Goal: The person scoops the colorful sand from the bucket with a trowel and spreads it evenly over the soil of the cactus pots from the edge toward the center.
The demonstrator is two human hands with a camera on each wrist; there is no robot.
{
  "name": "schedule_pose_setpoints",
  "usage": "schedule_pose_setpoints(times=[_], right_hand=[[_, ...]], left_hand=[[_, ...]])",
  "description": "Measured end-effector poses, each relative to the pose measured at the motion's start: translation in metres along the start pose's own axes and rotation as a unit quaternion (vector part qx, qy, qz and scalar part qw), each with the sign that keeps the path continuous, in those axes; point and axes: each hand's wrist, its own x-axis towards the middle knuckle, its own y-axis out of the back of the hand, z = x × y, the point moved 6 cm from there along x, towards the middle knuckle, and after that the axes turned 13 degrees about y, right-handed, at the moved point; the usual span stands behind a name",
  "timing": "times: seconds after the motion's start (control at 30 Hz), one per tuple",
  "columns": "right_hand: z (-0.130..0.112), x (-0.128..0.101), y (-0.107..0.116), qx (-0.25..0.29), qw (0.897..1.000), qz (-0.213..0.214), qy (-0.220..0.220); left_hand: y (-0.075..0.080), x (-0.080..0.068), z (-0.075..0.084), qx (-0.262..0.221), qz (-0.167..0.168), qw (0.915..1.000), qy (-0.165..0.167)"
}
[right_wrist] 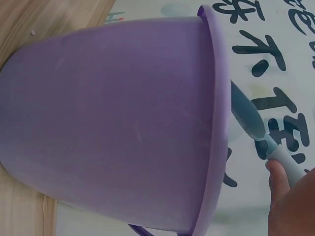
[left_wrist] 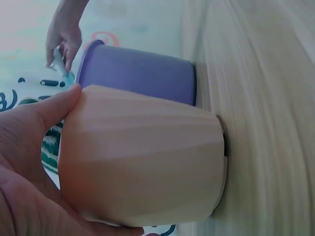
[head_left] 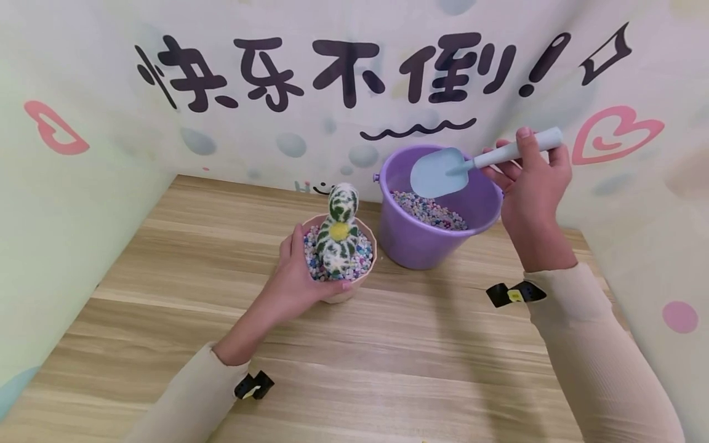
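Observation:
In the head view my left hand grips the side of a pale pink flowerpot, thumb and fingers spread around its rim. A fuzzy green-and-white cactus with a yellow flower stands in it among colorful pebbles. My right hand holds a light blue shovel by its pale handle. The shovel's blade hangs over the opening of a purple bucket, whose bottom holds more pebbles. In the right wrist view the bucket's wall hides part of the blade.
The flowerpot and bucket stand side by side on a wood-grain table. Behind them hangs a printed cloth with large dark characters. One tiny pale pebble lies on the table beside the bucket.

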Motion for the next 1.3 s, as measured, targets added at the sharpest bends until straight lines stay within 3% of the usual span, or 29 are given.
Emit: schedule_pose_setpoints(times=[0.43,0.63,0.87,1.17,1.3], right_hand=[[0.021,0.012,0.003,-0.038,0.999,0.001,-0.024],[0.026,0.014,-0.004,-0.061,0.998,-0.02,-0.008],[0.032,0.016,-0.014,-0.11,0.993,-0.046,0.006],[0.045,0.017,-0.024,-0.143,0.987,-0.07,0.021],[0.051,0.018,-0.024,-0.156,0.984,-0.077,0.019]], left_hand=[[0.006,0.014,0.0,-0.011,-0.054,0.9983,-0.017],[0.011,0.021,0.004,-0.034,-0.071,0.9954,-0.055],[0.014,0.026,0.004,-0.039,-0.098,0.9933,-0.048],[0.017,0.032,0.008,-0.074,-0.125,0.9853,-0.091],[0.019,0.034,0.008,-0.069,-0.132,0.985,-0.087]])
